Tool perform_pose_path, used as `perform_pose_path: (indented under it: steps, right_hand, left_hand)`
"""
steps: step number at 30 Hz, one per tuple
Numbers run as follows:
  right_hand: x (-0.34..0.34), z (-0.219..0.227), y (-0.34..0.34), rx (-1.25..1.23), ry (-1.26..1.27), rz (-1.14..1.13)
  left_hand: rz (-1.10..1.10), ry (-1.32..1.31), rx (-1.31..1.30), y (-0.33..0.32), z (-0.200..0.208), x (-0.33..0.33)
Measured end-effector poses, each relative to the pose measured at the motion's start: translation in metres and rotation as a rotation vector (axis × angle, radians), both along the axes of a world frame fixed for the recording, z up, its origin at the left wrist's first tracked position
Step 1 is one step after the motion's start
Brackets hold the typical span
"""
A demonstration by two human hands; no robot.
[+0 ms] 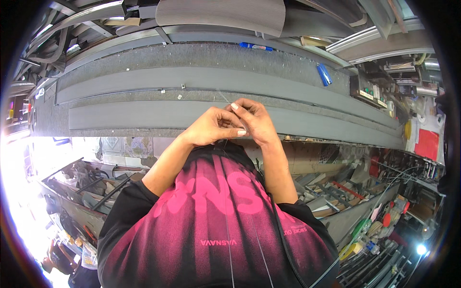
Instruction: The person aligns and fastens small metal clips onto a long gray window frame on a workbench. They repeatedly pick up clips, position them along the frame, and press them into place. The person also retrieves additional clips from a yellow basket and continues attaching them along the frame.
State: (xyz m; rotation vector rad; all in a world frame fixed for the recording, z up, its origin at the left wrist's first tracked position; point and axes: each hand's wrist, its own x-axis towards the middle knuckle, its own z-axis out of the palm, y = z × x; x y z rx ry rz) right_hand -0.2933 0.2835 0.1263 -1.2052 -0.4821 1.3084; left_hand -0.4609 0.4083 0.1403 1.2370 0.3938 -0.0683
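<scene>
Both of my hands meet over the near edge of the workbench, in front of my chest. My left hand (213, 126) is closed, its thumb and fingertips pinched close to the other hand. Beside it, my right hand (255, 121) is closed too, thumb against its bent fingers. A thin pale strand (223, 95) sticks out past the right fingertips; its course between the fingers is hidden. Fine cords (229, 230) hang down over my shirt below the hands. Under and beyond the hands lie long flat grey profiles (144, 79), with a narrow dark strip along one.
Small white pieces (183, 86) are scattered on the bench. A blue marker (256, 46) lies at the far edge, and a blue tool-like object (324, 75) at right. A switch box (367, 93) stands at the right end. Racks of offcuts (331, 192) flank me below the bench.
</scene>
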Motion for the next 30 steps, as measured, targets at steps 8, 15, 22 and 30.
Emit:
perform_pose_path:
  steps: [8,15,22,30]
  right_hand:
    - [0.002,0.0,0.008,0.258,0.355,-0.282]
    - [0.014,0.038,-0.014,0.165,-0.463,-0.124]
    - [-0.001,0.047,-0.015,0.087,-0.652,-0.042]
    - [-0.002,0.045,-0.014,0.043,-0.889,-0.12]
  left_hand:
    - [0.172,0.061,-0.046,-0.004,-0.013,-0.006]
    - [0.543,-0.051,0.075,0.015,-0.013,-0.005]
    - [0.45,-0.083,-0.084,0.005,-0.016,0.005]
    - [0.465,-0.073,-0.145,-0.003,-0.01,0.007]
